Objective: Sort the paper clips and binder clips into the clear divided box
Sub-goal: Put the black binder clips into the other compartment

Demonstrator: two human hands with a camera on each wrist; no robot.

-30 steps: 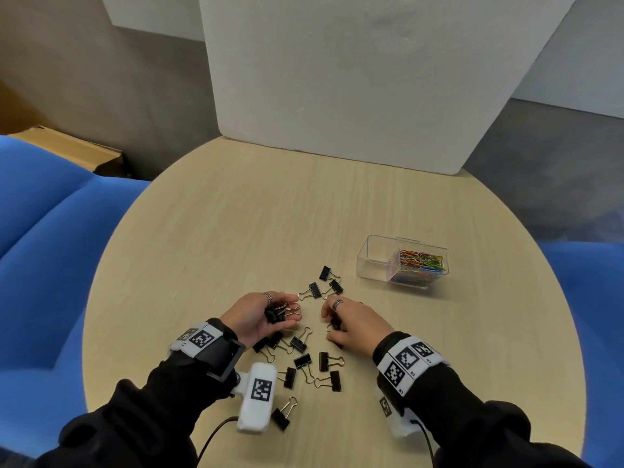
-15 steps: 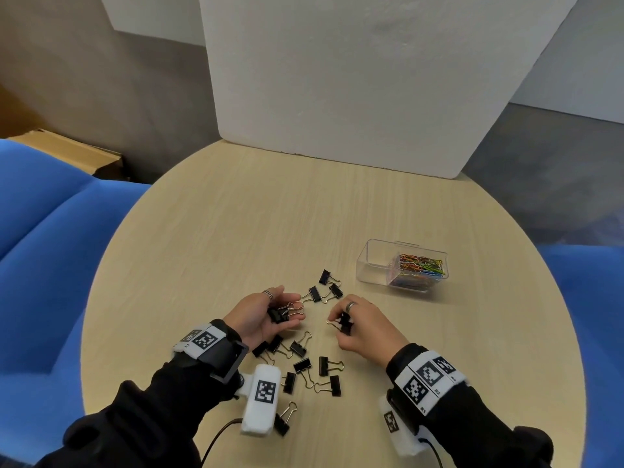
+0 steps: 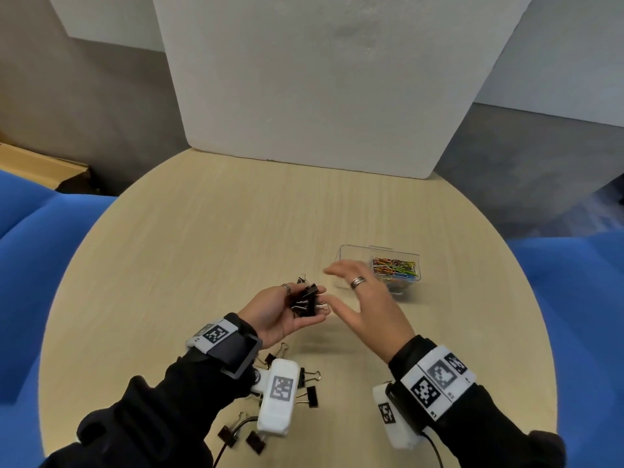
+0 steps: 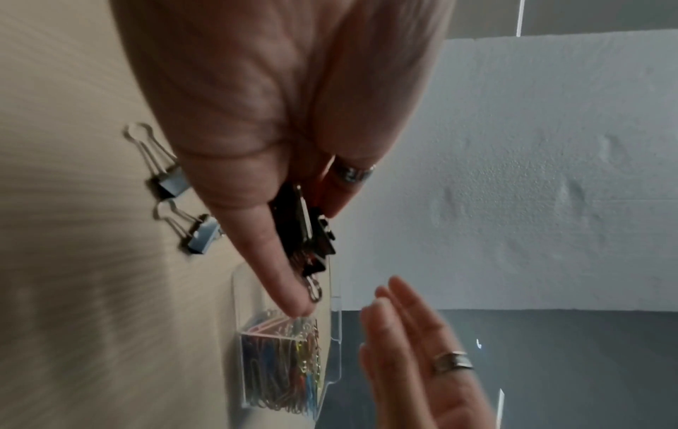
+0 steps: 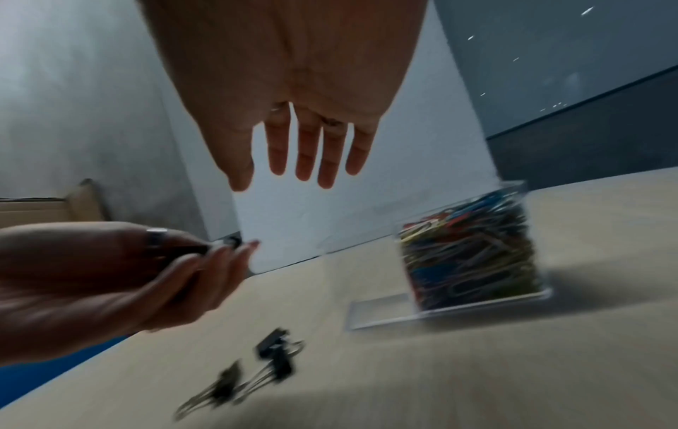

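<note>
My left hand (image 3: 314, 298) is lifted off the table, palm up, and grips a bunch of black binder clips (image 3: 305, 300); in the left wrist view the bunch (image 4: 304, 232) sits between thumb and fingers. My right hand (image 3: 332, 285) hovers beside it with straight fingers and holds nothing, as the right wrist view (image 5: 304, 156) confirms. Behind it stands the clear divided box (image 3: 354, 253) with coloured paper clips (image 3: 395, 270) in its right compartment. The right hand partly hides the left compartment. Several loose binder clips (image 3: 312, 396) lie on the table near my left wrist.
Two more binder clips (image 4: 165, 180) lie on the table just under the left hand. A white foam board (image 3: 320, 79) stands at the far edge of the round wooden table (image 3: 202, 248). Blue seats (image 3: 40, 248) flank the table on both sides.
The right hand was pinching a binder clip and is now open with nothing in it. Both hands have risen and moved toward the box, and the left hand's bunch looks larger.
</note>
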